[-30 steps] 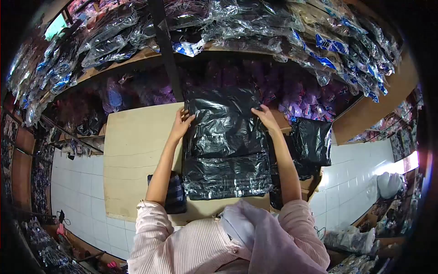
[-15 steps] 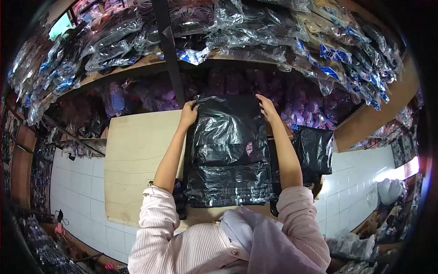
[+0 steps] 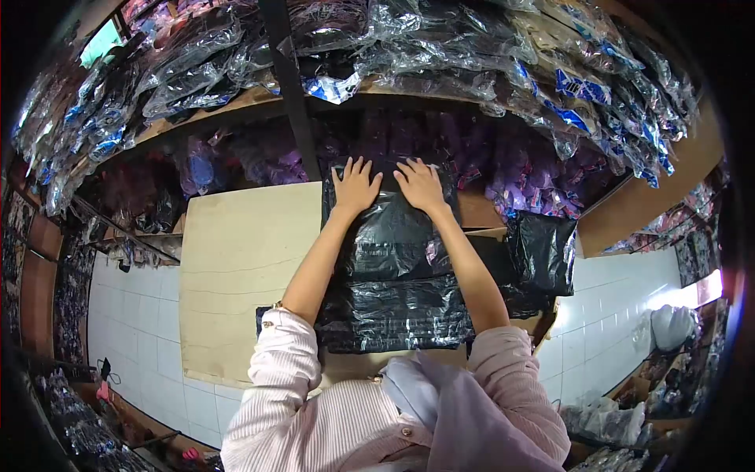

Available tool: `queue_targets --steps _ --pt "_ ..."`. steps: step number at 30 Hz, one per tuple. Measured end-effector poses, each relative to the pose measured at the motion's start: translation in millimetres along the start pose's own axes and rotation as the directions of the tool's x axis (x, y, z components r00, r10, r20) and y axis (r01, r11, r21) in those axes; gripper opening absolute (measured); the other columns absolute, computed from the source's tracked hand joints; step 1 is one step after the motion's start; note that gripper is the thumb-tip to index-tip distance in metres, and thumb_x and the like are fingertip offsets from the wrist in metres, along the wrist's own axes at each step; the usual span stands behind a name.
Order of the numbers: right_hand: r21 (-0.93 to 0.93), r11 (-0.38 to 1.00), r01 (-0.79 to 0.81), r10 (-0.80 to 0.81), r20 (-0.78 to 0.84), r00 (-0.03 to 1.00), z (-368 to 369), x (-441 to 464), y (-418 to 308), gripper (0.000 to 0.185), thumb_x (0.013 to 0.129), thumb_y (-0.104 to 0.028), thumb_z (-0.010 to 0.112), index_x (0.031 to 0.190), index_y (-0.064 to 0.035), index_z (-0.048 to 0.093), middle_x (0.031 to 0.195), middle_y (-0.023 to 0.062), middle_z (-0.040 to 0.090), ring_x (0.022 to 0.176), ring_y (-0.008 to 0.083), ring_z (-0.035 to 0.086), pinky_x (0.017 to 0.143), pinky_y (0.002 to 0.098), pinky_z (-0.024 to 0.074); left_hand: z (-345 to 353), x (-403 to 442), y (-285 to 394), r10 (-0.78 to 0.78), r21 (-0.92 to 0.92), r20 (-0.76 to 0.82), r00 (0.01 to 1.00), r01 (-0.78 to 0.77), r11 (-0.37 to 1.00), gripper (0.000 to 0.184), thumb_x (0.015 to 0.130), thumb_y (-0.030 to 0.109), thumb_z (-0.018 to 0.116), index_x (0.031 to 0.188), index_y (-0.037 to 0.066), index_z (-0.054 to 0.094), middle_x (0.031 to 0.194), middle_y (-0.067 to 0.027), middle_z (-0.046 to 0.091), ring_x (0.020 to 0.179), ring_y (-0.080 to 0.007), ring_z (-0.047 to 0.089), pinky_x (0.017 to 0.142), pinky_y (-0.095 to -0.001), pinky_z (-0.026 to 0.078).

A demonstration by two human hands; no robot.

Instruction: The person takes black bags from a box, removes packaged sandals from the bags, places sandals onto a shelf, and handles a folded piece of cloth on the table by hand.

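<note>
A large black plastic package (image 3: 389,263) lies flat in front of me, shiny and creased, with a fold line across its lower part and a small pinkish patch on its right side. My left hand (image 3: 357,187) rests palm down on its far end, fingers spread. Beside it my right hand (image 3: 421,187) lies on the same end, its fingers spread too. Neither hand grips anything. The contents of the package are hidden.
A pale board (image 3: 248,267) covers the table to the left. Another black package (image 3: 543,250) sits at the right. Shelves ahead carry many clear-wrapped dark bundles (image 3: 440,47), with purple bagged items (image 3: 535,185) below. White tiled floor (image 3: 130,307) shows on both sides.
Both hands have moved inward from the package's far side edges onto its top surface, and now lie flat. The package's far end looks flatter.
</note>
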State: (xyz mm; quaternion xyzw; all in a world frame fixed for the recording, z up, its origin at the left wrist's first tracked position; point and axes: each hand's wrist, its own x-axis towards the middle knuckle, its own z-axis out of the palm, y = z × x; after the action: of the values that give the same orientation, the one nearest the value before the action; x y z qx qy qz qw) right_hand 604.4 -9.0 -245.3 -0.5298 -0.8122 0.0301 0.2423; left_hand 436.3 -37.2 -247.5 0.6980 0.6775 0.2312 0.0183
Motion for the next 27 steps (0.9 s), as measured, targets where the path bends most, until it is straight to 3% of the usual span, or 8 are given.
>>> queue_targets --steps 8,12,16,17,20,22,23,27 --pt "0.122 0.967 -0.223 0.215 0.073 0.974 -14 -11 43 0.052 0.089 -0.045 0.041 0.128 -0.0106 0.046 0.139 0.0161 0.034 0.132 0.0299 0.025 0.107 0.0451 0.0198 -14 -12 -31 -0.107 -0.149 0.085 0.991 0.119 0.982 0.060 0.087 0.047 0.041 0.132 0.007 0.040 0.143 -0.0119 0.028 0.134 -0.0281 0.020 0.105 -0.0559 0.015" --pt "0.089 0.995 -0.036 0.043 -0.082 0.996 -41 -59 35 0.049 0.088 -0.040 0.048 0.125 -0.0085 0.048 0.137 0.0164 0.036 0.128 0.0316 0.032 0.104 0.0436 0.0271 -38 -54 -25 0.168 -0.230 0.079 0.983 -0.146 0.962 0.064 0.082 0.040 0.057 0.133 0.006 0.037 0.143 -0.0169 0.026 0.135 -0.0327 0.018 0.107 -0.0467 0.017" --pt "0.309 0.949 -0.062 0.048 0.052 0.997 -92 -113 8 0.040 0.082 -0.032 0.061 0.111 -0.0052 0.055 0.104 0.0135 0.057 0.097 0.0266 0.056 0.083 0.0350 0.0439 -65 -107 -18 0.301 -0.419 0.167 0.939 -0.208 0.884 0.064 0.077 0.032 0.066 0.129 0.003 0.042 0.141 -0.0175 0.028 0.133 -0.0324 0.022 0.107 -0.0418 0.022" --pt "0.329 0.943 -0.044 0.047 -0.001 0.999 -91 -125 7 0.038 0.078 -0.029 0.067 0.105 -0.0042 0.058 0.084 0.0090 0.058 0.076 0.0213 0.057 0.070 0.0312 0.0450 -74 -119 -16 0.307 -0.491 0.206 0.929 -0.173 0.854 0.062 0.078 0.032 0.066 0.128 0.003 0.044 0.138 -0.0170 0.033 0.131 -0.0320 0.028 0.106 -0.0383 0.025" --pt "0.263 0.961 -0.090 0.054 0.139 0.989 -108 -150 -2 0.038 0.073 -0.032 0.070 0.099 -0.0054 0.062 0.076 0.0067 0.054 0.069 0.0233 0.055 0.064 0.0336 0.0436 -86 -152 -10 0.328 -0.492 0.176 0.928 -0.206 0.846 0.061 0.073 0.025 0.070 0.124 0.000 0.046 0.115 -0.0155 0.054 0.106 -0.0260 0.053 0.091 -0.0333 0.041" --pt "0.249 0.959 -0.134 0.080 0.214 0.974 -118 -161 -9 0.024 0.070 -0.024 0.071 0.085 -0.0059 0.066 0.070 0.0068 0.048 0.069 0.0229 0.052 0.063 0.0333 0.0401 -99 -168 -7 0.148 -0.579 0.385 0.911 0.114 0.807 0.061 0.070 0.014 0.072 0.123 0.001 0.046 0.095 -0.0115 0.060 0.078 -0.0208 0.058 0.073 -0.0307 0.045" --pt "0.241 0.963 -0.121 0.070 0.208 0.976 -121 -169 -9 0.023 0.070 -0.021 0.071 0.086 -0.0056 0.066 0.071 0.0073 0.049 0.072 0.0231 0.052 0.065 0.0333 0.0405 -100 -177 -6 0.118 -0.595 0.334 0.935 0.112 0.796 0.052 0.069 0.007 0.072 0.117 0.002 0.053 0.082 -0.0075 0.058 0.061 -0.0168 0.052 0.062 -0.0286 0.044" --pt "0.333 0.942 0.033 -0.090 0.157 0.984 -130 -211 -24 0.012 0.070 -0.005 0.066 0.081 -0.0023 0.062 0.090 0.0090 0.056 0.086 0.0267 0.054 0.076 0.0338 0.0424 -99 -221 -14 0.321 -0.532 0.262 0.910 -0.142 0.835 0.014 0.066 0.003 0.066 0.080 0.005 0.062 0.102 -0.0074 0.053 0.095 -0.0240 0.052 0.083 -0.0319 0.041"
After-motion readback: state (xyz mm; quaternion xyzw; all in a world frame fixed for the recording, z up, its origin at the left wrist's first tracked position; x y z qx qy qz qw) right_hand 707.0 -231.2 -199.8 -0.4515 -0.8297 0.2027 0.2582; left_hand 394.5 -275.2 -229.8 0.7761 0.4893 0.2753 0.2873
